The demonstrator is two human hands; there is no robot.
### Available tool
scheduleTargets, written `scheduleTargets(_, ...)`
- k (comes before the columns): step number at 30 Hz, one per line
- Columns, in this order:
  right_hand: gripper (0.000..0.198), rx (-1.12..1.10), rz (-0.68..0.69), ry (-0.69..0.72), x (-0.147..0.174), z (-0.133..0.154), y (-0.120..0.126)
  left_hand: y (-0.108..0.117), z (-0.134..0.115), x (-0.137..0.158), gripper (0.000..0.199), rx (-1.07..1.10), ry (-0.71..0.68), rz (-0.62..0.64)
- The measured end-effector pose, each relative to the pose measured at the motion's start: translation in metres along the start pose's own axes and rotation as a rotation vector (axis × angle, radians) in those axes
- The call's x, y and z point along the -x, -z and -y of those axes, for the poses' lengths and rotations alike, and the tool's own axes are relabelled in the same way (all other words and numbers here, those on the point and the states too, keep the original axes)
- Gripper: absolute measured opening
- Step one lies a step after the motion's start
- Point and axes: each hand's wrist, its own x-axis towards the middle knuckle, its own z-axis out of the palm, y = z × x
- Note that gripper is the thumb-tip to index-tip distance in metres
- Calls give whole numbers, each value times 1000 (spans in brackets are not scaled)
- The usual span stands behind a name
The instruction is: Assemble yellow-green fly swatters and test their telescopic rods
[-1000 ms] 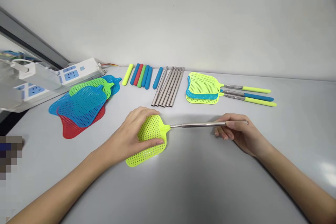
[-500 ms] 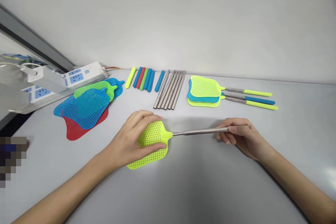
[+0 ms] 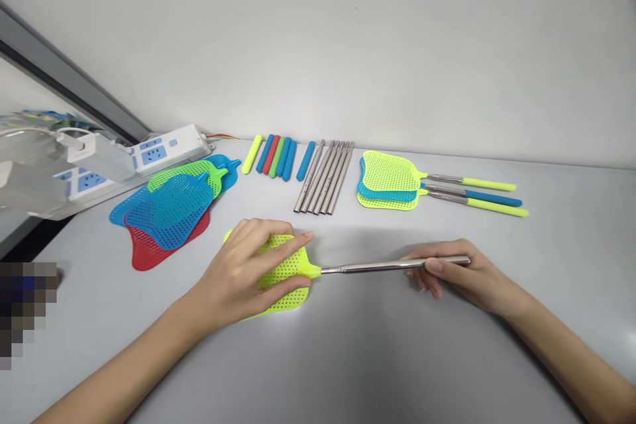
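Observation:
A yellow-green fly swatter head (image 3: pixel 291 271) with a perforated face lies low over the table, joined at its neck to a metal telescopic rod (image 3: pixel 372 267). My left hand (image 3: pixel 243 268) rests across the head with fingers spread, the index finger and thumb reaching toward either side of the neck. Toward the rod's bare end, my right hand (image 3: pixel 464 275) is closed, thumb on top and fingers beneath. The rod points roughly left to right. Part of the swatter's face is hidden beneath my left hand.
Loose swatter heads (image 3: pixel 181 212) in blue, green and red overlap at left, near a white power strip (image 3: pixel 186 146). Coloured handle grips (image 3: pixel 275 158) and several metal rods (image 3: pixel 325 179) lie at the back. Three swatters with grips (image 3: pixel 392 171) lie at back right.
My left hand's fingers have spread wider over the swatter head. The swatter has shifted slightly left and toward me, and more of the rod's end shows beyond my right thumb.

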Motion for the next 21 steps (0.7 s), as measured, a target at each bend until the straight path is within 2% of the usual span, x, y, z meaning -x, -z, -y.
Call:
scheduleTargets(6,31,69,110,11,-1,5,2,4,-2,2,56,13,10,22)
scheduleTargets(10,30,98,90,-14,0,4,3,3,-2,3,60,-3,46,0)
scheduleTargets(16,30,34,63,-5,0,-2,2,2,-5,0,55,-20,77,-1)
scheduleTargets(21,31,126,87,-16,0,1,-1,3,-5,-2,50,5,80,35)
